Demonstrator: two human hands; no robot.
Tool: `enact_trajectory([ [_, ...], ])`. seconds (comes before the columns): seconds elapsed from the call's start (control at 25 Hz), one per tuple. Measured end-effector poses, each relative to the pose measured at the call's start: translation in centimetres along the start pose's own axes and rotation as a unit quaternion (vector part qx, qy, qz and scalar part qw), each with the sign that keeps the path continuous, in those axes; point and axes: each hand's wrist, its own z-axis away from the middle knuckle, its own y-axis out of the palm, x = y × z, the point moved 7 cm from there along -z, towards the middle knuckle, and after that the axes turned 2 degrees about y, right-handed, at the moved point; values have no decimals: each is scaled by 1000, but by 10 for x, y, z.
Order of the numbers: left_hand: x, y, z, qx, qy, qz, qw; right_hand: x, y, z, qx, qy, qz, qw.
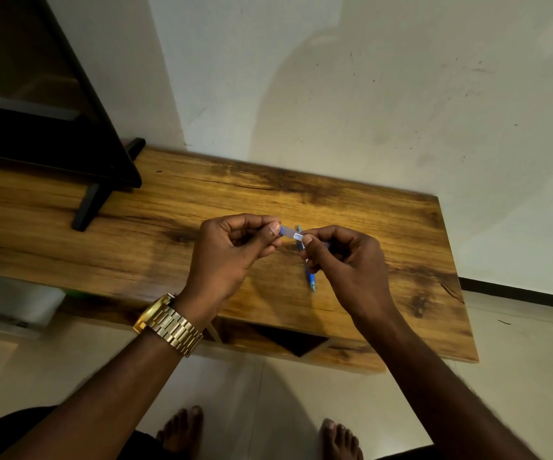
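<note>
- Left hand (235, 250) pinches the left end of a clear pen piece (290, 233) above the desk (169, 210).
- Right hand (345, 260) pinches its right end.
- A blue pen (311, 281) lies on the desk beneath the right hand.

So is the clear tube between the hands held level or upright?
Level: the tube runs sideways, with the left hand pinching one end and the right hand pinching the other.

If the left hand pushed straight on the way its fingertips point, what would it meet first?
Most likely the right hand, whose fingertips pinch the other end of the small clear piece that the left hand holds. Depth is uncertain.
</note>
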Motion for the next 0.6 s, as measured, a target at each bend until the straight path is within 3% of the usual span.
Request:
enact_trajectory([
  [0.16, -6, 0, 1, 46, 51, -130, 989, -4, -5, -2, -2, 22, -5, 1000],
  [0.4, -2, 2, 2, 53, 35, -105, 992, -15, 2, -2, 46, 100, -92, 990],
  [0.6, 9, 4, 3, 33, 18, -132, 991, -24, 3, 0, 61, 121, -46, 990],
])
